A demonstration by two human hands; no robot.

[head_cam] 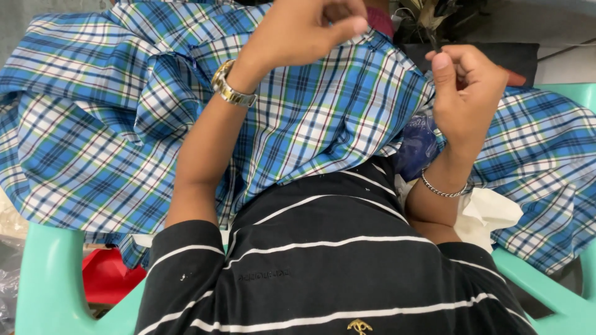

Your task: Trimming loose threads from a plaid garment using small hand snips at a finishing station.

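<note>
Fingers (pixel 347 25) of the left hand (pixel 304 28) curled together, thumb tip pressed toward the bent forefinger, pinched just above the upper edge of the plaid shirt (pixel 112 124); whether cloth lies between them cannot be told. Fingers (pixel 444 65) of the right hand (pixel 465 93) closed as well, thumb upright against the curled forefinger, clamped at the shirt's edge near a thin dark thread or stem, too fine to make out.

Spread widest across the lap and over both arms of the mint-green plastic chair (pixel 43 279): the blue, white and green plaid shirt, rumpled, reaching from far left to far right. Below it, a black top with thin white stripes (pixel 323 279). Beside the right forearm, a crumpled white cloth (pixel 487 214). On the left wrist, a gold watch (pixel 231 87); on the right wrist, a thin silver bracelet (pixel 442 189).
</note>
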